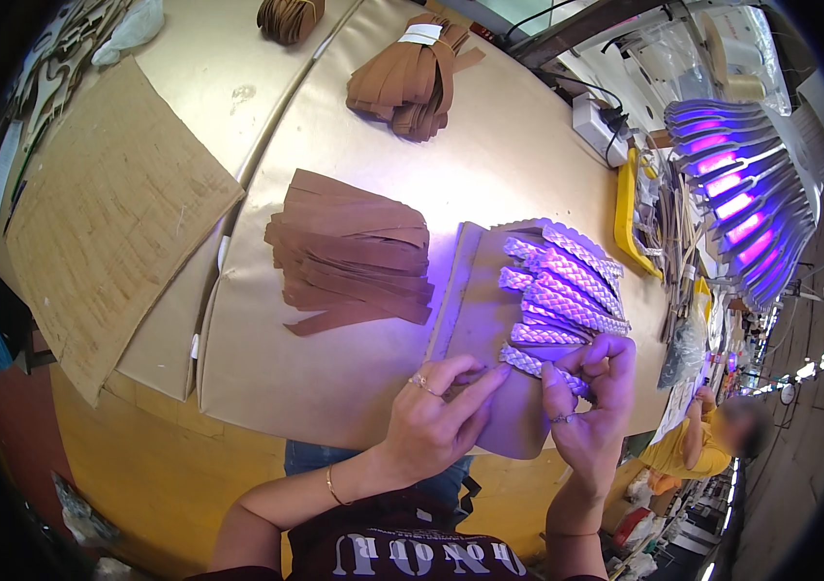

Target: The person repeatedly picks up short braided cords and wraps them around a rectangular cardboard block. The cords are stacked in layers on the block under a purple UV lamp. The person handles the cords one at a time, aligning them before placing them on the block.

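My left hand (441, 414) is closed, its thumb and index fingertips together at the near end of a braided strip (526, 361). My right hand (594, 399) pinches the same strip further along, between thumb and bent fingers. Just beyond lie several more braided strips (567, 286), side by side and tinted violet by the lamp. They rest on a flat board (489, 320) with a scalloped far edge. Left of the board sits a loose pile of flat brown strips (354, 252).
A ribbed lamp (746, 194) glowing violet hangs at the right. Farther back lie a tied brown strip bundle (407, 77) and a coiled roll (289, 19). A cardboard sheet (121, 213) covers the left. A yellow tray (630, 218) stands at right; a person in yellow (693, 441) is beyond.
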A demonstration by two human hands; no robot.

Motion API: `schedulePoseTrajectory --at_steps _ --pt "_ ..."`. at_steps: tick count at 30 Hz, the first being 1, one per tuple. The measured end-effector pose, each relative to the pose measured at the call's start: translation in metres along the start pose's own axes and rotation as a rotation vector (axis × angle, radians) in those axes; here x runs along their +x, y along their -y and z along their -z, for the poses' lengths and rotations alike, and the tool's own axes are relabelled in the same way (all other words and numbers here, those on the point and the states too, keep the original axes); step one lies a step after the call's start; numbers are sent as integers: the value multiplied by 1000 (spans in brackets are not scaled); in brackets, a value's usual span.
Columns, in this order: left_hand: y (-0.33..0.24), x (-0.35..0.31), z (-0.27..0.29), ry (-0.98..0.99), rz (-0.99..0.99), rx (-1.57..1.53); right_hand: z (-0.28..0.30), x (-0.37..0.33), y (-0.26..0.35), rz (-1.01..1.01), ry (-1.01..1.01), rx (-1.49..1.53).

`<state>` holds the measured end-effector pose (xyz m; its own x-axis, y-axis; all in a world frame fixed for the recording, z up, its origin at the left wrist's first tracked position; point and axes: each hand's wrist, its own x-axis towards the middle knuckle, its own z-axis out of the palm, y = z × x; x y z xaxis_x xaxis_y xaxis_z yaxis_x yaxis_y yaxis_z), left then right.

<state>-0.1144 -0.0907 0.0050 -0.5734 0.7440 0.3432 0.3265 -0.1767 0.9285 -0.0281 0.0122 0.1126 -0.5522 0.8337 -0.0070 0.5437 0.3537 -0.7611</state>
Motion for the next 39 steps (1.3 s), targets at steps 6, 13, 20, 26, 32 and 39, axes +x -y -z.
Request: schedulePoseTrajectory --at_steps 6,13,20,26,32,39 --pt "0 1 0 -6 0 3 0 0 2 -112 3 99" --pt "-1 -1 1 -3 8 10 -1 2 5 -130 9 117" --pt "-1 0 -1 -101 297 -289 -3 2 4 -116 5 63" --pt "-5 10 0 0 362 -379 5 0 -2 -109 44 109" --pt "-12 19 11 85 583 -622 13 -8 -18 -27 98 387" --pt "-31 24 16 67 702 -1014 11 -8 -20 -42 100 403"
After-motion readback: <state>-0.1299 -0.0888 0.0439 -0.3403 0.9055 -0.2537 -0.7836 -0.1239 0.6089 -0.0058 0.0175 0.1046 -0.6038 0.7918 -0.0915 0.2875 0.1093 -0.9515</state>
